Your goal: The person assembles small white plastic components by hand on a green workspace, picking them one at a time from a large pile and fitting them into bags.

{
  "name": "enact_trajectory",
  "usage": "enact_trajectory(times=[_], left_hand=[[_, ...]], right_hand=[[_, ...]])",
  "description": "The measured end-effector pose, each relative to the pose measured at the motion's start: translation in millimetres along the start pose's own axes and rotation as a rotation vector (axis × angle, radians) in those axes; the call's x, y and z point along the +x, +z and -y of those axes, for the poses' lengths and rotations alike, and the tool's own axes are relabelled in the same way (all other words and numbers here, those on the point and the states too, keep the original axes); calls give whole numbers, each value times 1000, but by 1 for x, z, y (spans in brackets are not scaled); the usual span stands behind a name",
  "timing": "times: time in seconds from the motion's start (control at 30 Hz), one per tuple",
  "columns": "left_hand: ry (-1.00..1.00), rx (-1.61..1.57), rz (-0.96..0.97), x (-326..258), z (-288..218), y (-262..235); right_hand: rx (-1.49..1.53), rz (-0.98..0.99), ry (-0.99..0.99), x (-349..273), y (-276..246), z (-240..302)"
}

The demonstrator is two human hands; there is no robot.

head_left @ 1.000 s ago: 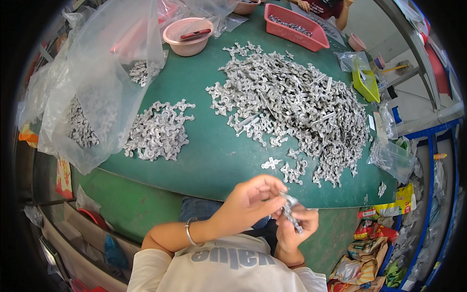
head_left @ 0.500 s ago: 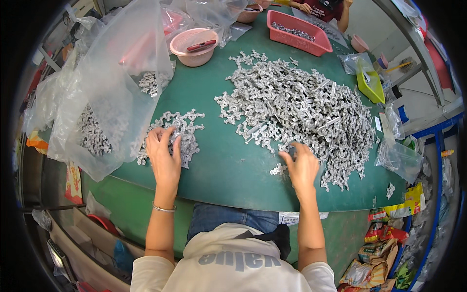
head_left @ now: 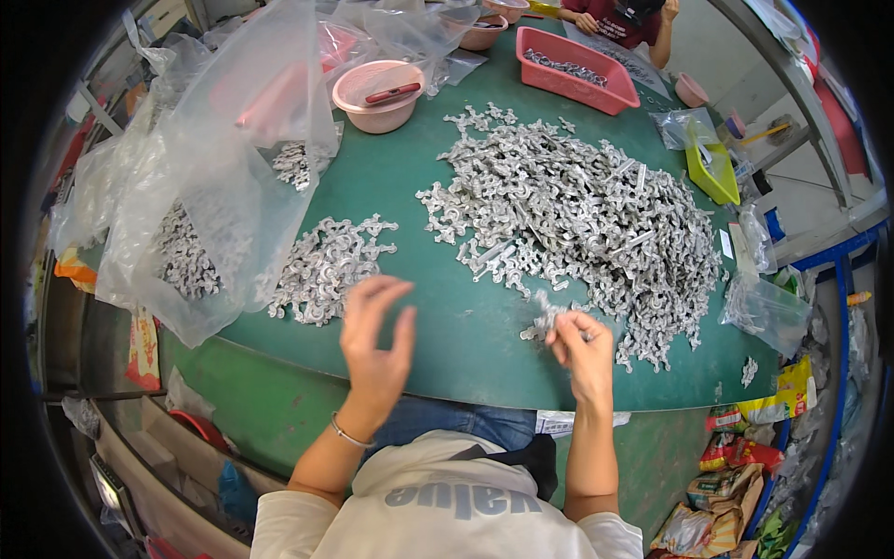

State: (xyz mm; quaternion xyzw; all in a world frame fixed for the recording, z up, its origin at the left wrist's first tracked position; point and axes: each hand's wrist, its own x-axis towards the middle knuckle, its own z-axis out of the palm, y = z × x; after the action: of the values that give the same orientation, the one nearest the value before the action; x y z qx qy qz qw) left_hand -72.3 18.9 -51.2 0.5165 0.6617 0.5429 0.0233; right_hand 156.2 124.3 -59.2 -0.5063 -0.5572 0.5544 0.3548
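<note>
Right hand: thumb and fingers pinched on a silvery metal piece, near the lower-left edge of the large pile; motion blur, exact shape unclear. Left hand: fingers spread, thumb apart, nothing visible in the grasp; hovers just beside the small pile, at its near right.

Step in hand reads as a pick-up: seemingly one piece gripped, other hand free. Next move, as judged, calls for a firm pinch kept clear of loose pieces; left fingers would need to close before taking anything.

Further out: green table under both piles, clear plastic bag at left, pale pink bowl beyond the small pile, pink tray at the far side, co-worker past it.
</note>
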Motion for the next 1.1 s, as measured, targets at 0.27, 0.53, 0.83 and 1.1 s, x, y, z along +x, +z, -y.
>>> enact_trajectory(times=[0.27, 0.53, 0.83, 1.1], left_hand=[[-130, -594, 554, -3, -49, 14], [-262, -801, 461, -13, -58, 10], [-347, -937, 492, -17, -69, 3], [-687, -993, 505, -17, -77, 2]], right_hand=[[412, 416, 161, -51, 12, 30], [156, 233, -215, -68, 10, 43], [70, 109, -509, -77, 14, 41], [242, 141, -310, -83, 16, 37]])
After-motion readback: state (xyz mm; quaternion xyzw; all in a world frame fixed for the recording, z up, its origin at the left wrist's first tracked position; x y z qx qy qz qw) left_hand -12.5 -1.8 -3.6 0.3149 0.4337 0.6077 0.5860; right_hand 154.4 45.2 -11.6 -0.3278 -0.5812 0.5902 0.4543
